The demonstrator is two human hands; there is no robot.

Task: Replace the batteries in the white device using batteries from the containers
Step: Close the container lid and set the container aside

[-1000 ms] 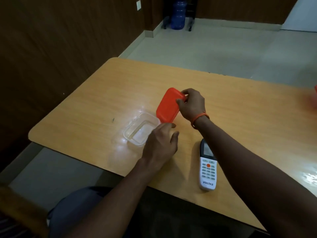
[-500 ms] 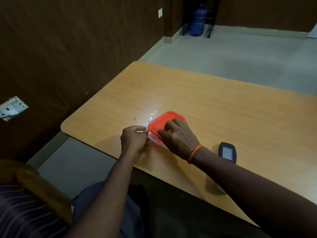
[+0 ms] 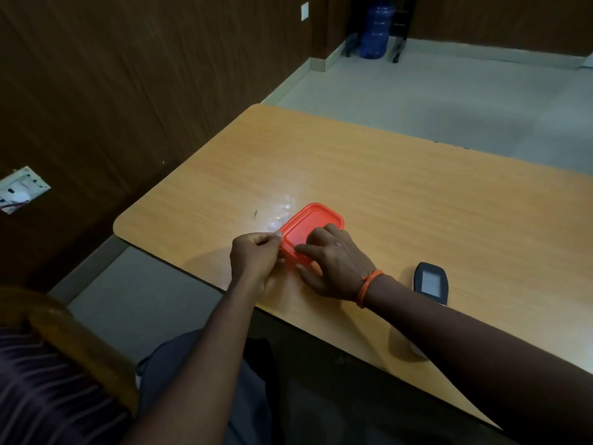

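Observation:
An orange lid (image 3: pixel 309 224) lies flat on top of a clear container on the wooden table (image 3: pixel 385 187), near the front edge. My right hand (image 3: pixel 333 264) rests on the lid, fingers pressing its near side and thumb against the container's front corner. My left hand (image 3: pixel 255 255) is curled against the container's left corner, pinching at the lid's rim. The container body is almost wholly hidden by both hands. The white device, a remote with a dark screen end (image 3: pixel 430 282), lies to the right; my right forearm covers its lower part.
A wooden chair arm (image 3: pixel 80 342) is at the lower left. The brown panelled wall carries a socket plate (image 3: pixel 19 189). A blue water jug (image 3: pixel 375 28) stands on the floor far behind the table.
One second ago my right hand held the lid tilted up beside the open container. The lid came down onto the container, and both hands now press at its edges. The view has shifted left.

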